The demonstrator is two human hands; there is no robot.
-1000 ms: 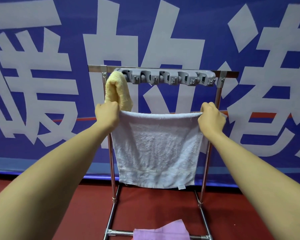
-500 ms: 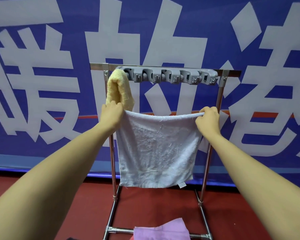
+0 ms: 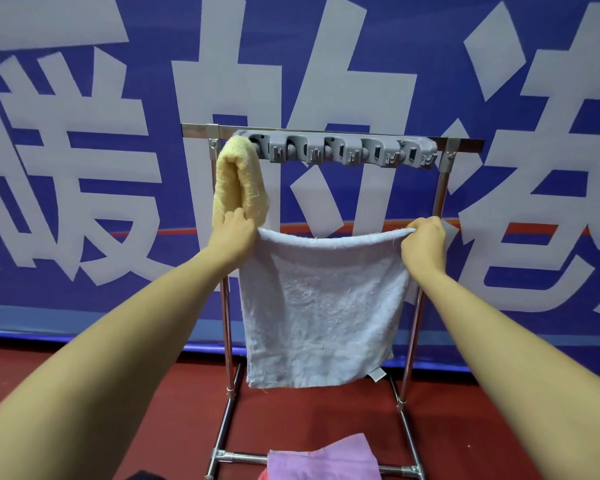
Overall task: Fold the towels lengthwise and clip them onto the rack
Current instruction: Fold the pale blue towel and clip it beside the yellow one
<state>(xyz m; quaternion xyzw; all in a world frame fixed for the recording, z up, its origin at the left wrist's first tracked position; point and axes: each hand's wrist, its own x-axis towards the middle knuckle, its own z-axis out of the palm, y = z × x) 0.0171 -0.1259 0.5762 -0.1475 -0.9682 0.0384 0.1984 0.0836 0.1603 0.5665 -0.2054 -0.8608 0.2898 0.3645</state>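
Note:
A pale blue towel (image 3: 323, 306) hangs spread out in front of the metal rack (image 3: 440, 188). My left hand (image 3: 232, 233) grips its top left corner and my right hand (image 3: 425, 242) pinches its top right corner, so the top edge sags a little between them. A folded yellow towel (image 3: 239, 181) hangs from the leftmost clip of the grey clip bar (image 3: 336, 152), just above my left hand. The other clips on the bar hold nothing.
A purple towel (image 3: 323, 459) lies over the rack's bottom bar (image 3: 243, 457) near the lower edge of the view, with a bit of red cloth beside it. Behind the rack hangs a blue banner (image 3: 84, 168) with large white characters. The floor is dark red.
Both hands have dropped slightly with the blue towel and come a little closer together, so its top edge now sags instead of being taut.

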